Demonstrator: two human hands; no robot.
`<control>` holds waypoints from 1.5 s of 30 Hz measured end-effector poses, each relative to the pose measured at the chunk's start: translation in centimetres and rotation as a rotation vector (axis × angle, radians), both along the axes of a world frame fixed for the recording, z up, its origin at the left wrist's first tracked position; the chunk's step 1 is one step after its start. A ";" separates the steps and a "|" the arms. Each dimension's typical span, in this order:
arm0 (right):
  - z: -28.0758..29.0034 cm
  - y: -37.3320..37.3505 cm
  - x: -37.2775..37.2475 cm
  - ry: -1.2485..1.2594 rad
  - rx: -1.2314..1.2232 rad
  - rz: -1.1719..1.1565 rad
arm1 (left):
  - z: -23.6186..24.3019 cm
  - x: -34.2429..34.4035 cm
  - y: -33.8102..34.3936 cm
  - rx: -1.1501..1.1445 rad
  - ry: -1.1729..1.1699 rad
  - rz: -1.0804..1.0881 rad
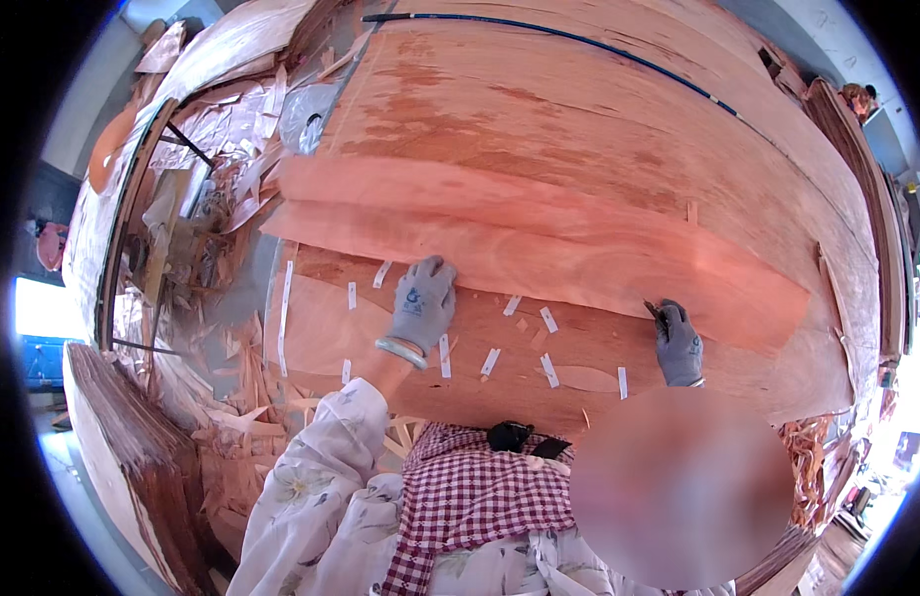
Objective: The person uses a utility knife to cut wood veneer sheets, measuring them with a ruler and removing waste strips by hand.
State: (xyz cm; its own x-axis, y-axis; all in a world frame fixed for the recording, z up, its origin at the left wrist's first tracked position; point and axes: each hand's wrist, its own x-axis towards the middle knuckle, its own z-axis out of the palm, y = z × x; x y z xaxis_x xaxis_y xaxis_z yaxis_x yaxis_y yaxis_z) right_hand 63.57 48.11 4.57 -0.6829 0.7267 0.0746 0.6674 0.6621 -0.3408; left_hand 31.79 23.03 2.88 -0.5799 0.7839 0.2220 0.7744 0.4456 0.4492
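A long pinkish veneer strip [530,230] lies across a larger reddish wooden sheet [460,392], with short white tape pieces [445,355] on the sheet below it. My left hand [421,306], in a grey glove, rests at the strip's lower edge, fingers slightly bent on the wood. My right hand [679,343], also gloved, is closed around a small dark object [653,309], perhaps a blade, at the same edge farther right. Its exact shape is unclear.
A long dark blue rod [549,32] lies on the far board. Veneer stacks [117,452] and torn scraps [246,417] surround a metal frame [110,298] at left. More stacked sheets [867,199] stand at right. A blurred round patch covers the lower right.
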 end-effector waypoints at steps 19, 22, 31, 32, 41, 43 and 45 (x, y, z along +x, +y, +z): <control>3.4 1.6 2.6 0.094 -0.061 -0.039 | -0.1 2.0 9.8 -0.368 0.100 -0.104; 2.4 3.4 5.2 -0.148 0.213 0.070 | -1.5 4.9 11.5 -0.240 0.096 -0.192; -0.3 4.1 4.6 -0.046 0.095 -0.070 | -1.6 4.8 11.7 -0.430 0.203 -0.149; 0.6 4.5 4.7 -0.051 0.084 -0.077 | -1.6 4.0 11.4 -0.404 0.102 -0.189; 11.7 8.1 0.3 0.174 0.299 0.053 | 2.2 -2.2 2.6 0.221 -0.191 0.083; 11.4 7.6 0.8 0.194 0.279 0.065 | 2.9 -1.2 -0.7 0.259 -0.044 0.214; 10.7 7.5 1.8 0.177 0.244 0.056 | 1.8 0.2 -3.3 0.196 0.203 0.295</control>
State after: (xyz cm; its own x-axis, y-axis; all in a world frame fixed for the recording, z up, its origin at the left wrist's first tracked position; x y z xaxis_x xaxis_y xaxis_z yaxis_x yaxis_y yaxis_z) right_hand 65.33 55.63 15.29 -0.6824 0.6340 0.3639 0.5716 0.7731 -0.2751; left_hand 31.95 19.70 4.69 -0.7028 0.5220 0.4833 0.7076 0.5832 0.3990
